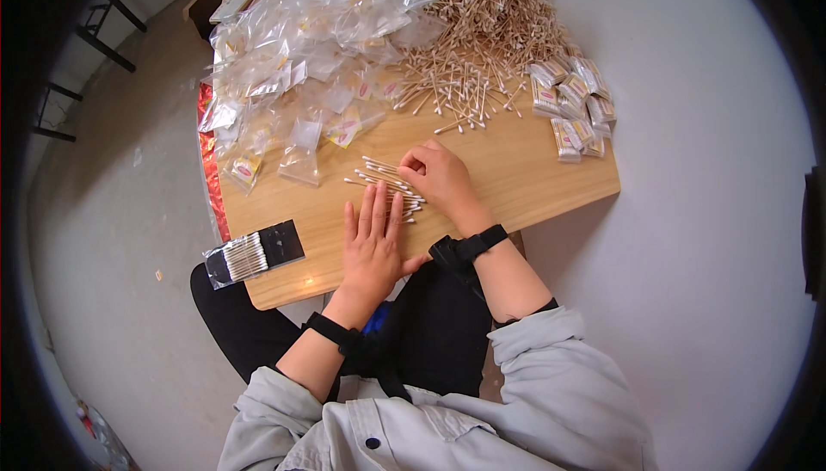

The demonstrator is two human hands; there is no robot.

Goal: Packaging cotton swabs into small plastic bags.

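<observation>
Seated at a wooden table (pixel 516 174), a person in a light grey jacket (pixel 551 376) and black trousers (pixel 245 329) bends both bare hands to a small batch of swabs (pixel 379 177) lying on the bare wood near the front edge. The left hand (pixel 372 234) lies palm down, its fingers straight and slightly parted over the near side of the batch, its thumb stretched wide toward the right. The right hand (pixel 437 178) curls in at the batch's far right, thumb and forefinger drawn narrow at the swab ends; whether a swab is caught between them cannot be told. The batch's sticks run roughly side by side, some askew, their white tips showing at both ends. Black bands (pixel 469 249) circle both wrists. Beyond the hands, a great heap (pixel 499 15) of loose swabs climbs toward the far side of the table, thinning to scattered sticks at its near edge. To its left spreads a mound of clear bags (pixel 327 15), a few with yellow printing; to its right, small filled packs (pixel 572 97) cluster by the table's right edge. At the near left corner, a black card (pixel 282 243) bears a neat row of swabs, its clear wrap (pixel 217 271) jutting past the edge. A shiny red strip (pixel 208 161) runs along the table's left side.
</observation>
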